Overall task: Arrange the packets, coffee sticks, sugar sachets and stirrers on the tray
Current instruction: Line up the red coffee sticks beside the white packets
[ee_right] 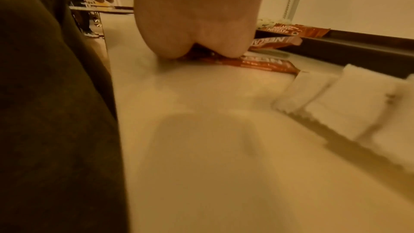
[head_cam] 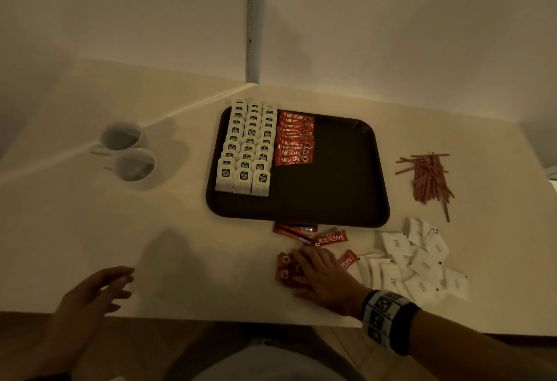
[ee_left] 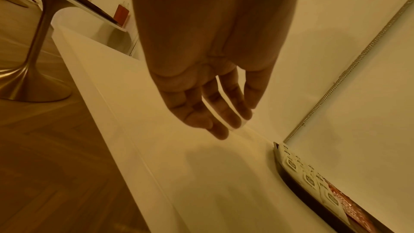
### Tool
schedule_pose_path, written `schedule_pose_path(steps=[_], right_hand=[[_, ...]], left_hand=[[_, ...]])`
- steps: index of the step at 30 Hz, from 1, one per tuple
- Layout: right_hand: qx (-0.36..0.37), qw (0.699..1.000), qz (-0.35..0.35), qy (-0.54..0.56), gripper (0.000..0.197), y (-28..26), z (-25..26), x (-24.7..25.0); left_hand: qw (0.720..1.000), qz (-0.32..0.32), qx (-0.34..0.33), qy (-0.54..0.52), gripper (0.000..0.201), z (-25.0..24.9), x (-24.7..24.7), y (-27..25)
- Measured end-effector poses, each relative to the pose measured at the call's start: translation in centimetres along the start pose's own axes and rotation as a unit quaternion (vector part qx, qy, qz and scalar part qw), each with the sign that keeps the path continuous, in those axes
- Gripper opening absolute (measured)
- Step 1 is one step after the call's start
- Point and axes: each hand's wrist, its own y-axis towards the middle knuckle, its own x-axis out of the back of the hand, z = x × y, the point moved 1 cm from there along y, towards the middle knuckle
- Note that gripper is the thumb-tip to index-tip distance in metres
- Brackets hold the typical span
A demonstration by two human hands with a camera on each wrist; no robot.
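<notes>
Your right hand (head_cam: 324,278) presses flat on loose Nescafé sticks (head_cam: 286,272) near the counter's (head_cam: 180,230) front edge; your left hand (head_cam: 99,290) hovers spread, empty.

Two bare hands low over the counter (head_cam: 180,230)

The right hand (head_cam: 324,276) lies palm down, fingers spread and pressing flat, its heel touching the surface in the right wrist view; a patterned band (head_cam: 384,319) wraps that wrist. The left hand (head_cam: 96,293) hovers apart to the left, palm down, fingers (ee_left: 215,112) loosely extended, holding nothing.
</notes>
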Motion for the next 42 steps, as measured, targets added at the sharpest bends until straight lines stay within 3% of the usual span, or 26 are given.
schedule_pose_path(steps=[2,6,9,11,14,18,21,23,24,27,28,31,35,39,40,42], right_hand=[[-0.030,0.999,0.018,0.011,0.069,0.6,0.1,0.2],[0.030,0.999,-0.039,0.014,0.049,1.5,0.7,0.5],[0.053,0.997,-0.055,-0.011,0.045,1.8,1.4,1.0],[0.034,0.999,-0.021,-0.017,0.047,1.9,1.9,1.6],[0.018,0.999,-0.004,0.034,0.049,1.7,2.4,2.8],[-0.004,0.983,-0.029,0.182,0.034,2.3,3.1,5.1],[-0.053,0.919,-0.035,0.389,0.021,3.4,3.0,9.4],[-0.038,0.873,-0.050,0.483,0.020,4.0,2.4,12.6],[-0.026,0.837,-0.044,0.545,0.020,4.2,2.1,14.2],[-0.001,0.675,-0.007,0.737,0.014,5.0,1.9,17.9],[0.007,0.644,0.002,0.765,0.014,5.4,1.9,18.9],[0.062,0.590,0.046,0.804,0.014,6.2,2.5,21.0],[0.098,0.564,0.083,0.816,0.027,6.9,3.0,22.2],[0.080,0.565,0.064,0.819,0.048,7.0,2.2,23.0],[0.062,0.579,0.052,0.811,0.052,6.9,2.0,23.2],[0.019,0.649,0.009,0.760,0.055,6.6,1.5,23.6]], left_hand=[[1.000,0.004,-0.005,0.003,0.020,-0.2,0.0,-0.1],[1.000,0.002,-0.010,-0.005,0.021,-0.6,-0.1,-0.4],[1.000,-0.003,-0.008,-0.016,0.021,-0.7,0.1,-0.5],[1.000,-0.006,-0.006,-0.024,0.019,-0.9,0.2,-0.6],[0.999,-0.009,-0.009,-0.035,0.020,-1.4,0.5,-0.5],[0.999,-0.006,-0.025,-0.027,0.021,-3.3,0.3,0.0],[0.998,0.015,-0.059,-0.014,0.019,-6.2,-0.9,0.8],[0.995,0.035,-0.088,-0.010,0.018,-8.7,-2.5,1.8],[0.994,0.047,-0.101,-0.010,0.018,-10.1,-3.5,2.4],[0.984,0.110,-0.133,-0.037,0.011,-14.4,-7.2,4.1],[0.978,0.143,-0.141,-0.060,0.015,-15.9,-8.6,4.7],[0.946,0.250,-0.125,-0.166,0.057,-20.1,-12.8,6.2],[0.899,0.323,-0.061,-0.290,0.050,-23.9,-16.8,6.9],[0.890,0.280,-0.021,-0.360,0.045,-24.5,-18.9,7.2],[0.890,0.259,-0.014,-0.374,0.043,-24.6,-19.2,7.3],[0.889,0.220,-0.008,-0.401,0.036,-24.8,-19.5,7.4]])
